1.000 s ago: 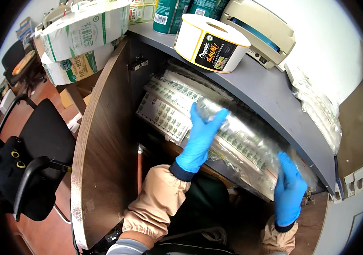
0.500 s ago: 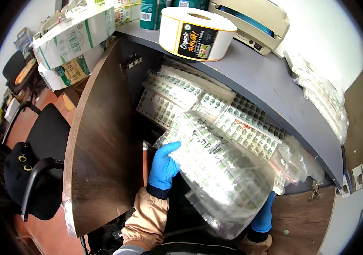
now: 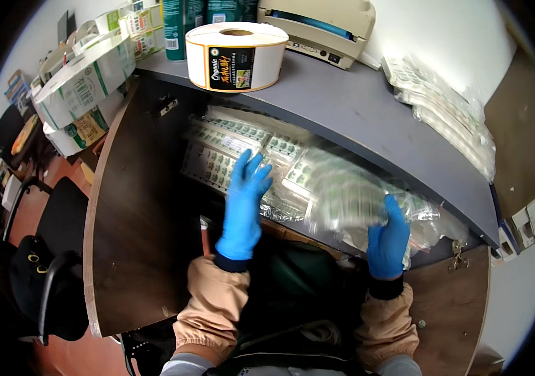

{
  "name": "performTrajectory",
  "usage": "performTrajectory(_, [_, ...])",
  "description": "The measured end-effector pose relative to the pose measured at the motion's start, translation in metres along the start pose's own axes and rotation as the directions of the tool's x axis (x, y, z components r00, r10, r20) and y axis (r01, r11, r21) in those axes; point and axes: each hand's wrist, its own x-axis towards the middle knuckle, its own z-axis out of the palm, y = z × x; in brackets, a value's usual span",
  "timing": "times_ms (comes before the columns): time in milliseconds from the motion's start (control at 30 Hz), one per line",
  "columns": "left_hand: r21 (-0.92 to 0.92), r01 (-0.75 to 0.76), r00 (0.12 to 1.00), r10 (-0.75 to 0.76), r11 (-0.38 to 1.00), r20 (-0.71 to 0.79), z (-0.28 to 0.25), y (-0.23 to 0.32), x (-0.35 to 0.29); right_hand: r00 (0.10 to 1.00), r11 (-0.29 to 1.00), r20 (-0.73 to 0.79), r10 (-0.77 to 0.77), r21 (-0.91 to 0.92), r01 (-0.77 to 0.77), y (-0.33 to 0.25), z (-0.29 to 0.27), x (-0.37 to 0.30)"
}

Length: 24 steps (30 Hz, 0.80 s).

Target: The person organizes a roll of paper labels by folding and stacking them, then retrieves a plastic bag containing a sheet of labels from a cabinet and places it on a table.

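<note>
My left hand (image 3: 243, 210), in a blue glove, reaches into the open cabinet with its fingers apart and nothing in it. Its fingertips are just over the stacked label sheets (image 3: 212, 164), which are white with rows of small green prints. On the right, my gloved right hand (image 3: 389, 243) grips the near right edge of a clear plastic bag of label sheets (image 3: 347, 193), thumb on top. That bag is smeared by motion and lies slanted over the sheets at the cabinet's right side. Its underside and my right fingers beneath it are hidden.
The grey cabinet top (image 3: 349, 91) overhangs the sheets; a label roll (image 3: 236, 59), a beige printer (image 3: 321, 28) and bagged sheets (image 3: 443, 109) sit on it. Wooden doors stand open at left (image 3: 133, 219) and right (image 3: 446, 301). A black chair (image 3: 67, 219) is farther left.
The bag of label sheets has moved away from me into the cabinet. My left hand has let go of it and opened; my right hand has come forward with it. The view has shifted.
</note>
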Motion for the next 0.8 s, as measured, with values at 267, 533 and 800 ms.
performTrajectory(267, [0.818,-0.575,0.814,0.127,0.035,0.567,0.029,-0.075,-0.017,0.742,0.137,0.408,0.532,0.823,-0.551,-0.062,0.003,0.006])
performTrajectory(533, [0.728,-0.673,0.733,0.25,0.13,0.632,0.035,-0.084,0.031,0.911,0.674,0.394,-0.119,-0.642,0.366,0.024,0.043,0.066])
performTrajectory(800, [0.925,-0.329,0.662,0.651,-0.19,0.37,-0.016,-0.025,0.152,0.936,0.576,0.353,-0.008,-0.763,0.293,0.056,0.059,0.07])
